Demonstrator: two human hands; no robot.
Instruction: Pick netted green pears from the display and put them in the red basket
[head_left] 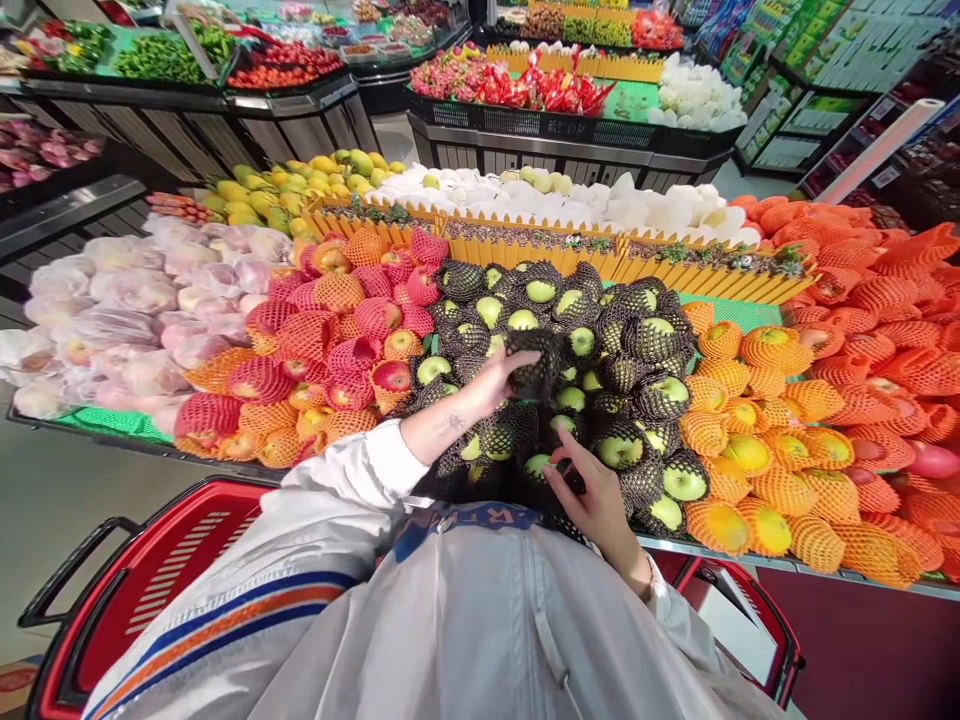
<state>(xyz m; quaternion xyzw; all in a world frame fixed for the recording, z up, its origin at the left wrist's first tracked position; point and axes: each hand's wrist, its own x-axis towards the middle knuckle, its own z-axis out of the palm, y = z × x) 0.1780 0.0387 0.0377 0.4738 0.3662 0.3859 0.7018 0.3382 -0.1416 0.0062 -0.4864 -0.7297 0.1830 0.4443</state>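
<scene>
Currently: my left hand (504, 378) fingers closed round a black-netted green apple (534, 366), lifted above the pile | right hand (592, 495) fingers curled, pinching black netting (571, 478) at the pile's near edge | red basket (142, 580) below-left.

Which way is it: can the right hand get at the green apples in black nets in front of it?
Probably yes. The right hand already rests at the green apples in black nets, with nothing between them.

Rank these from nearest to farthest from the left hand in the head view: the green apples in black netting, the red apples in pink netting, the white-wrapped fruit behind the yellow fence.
1. Green apples: under the left hand.
2. Red apples: to its left.
3. White-wrapped fruit: beyond the yellow fence.
</scene>
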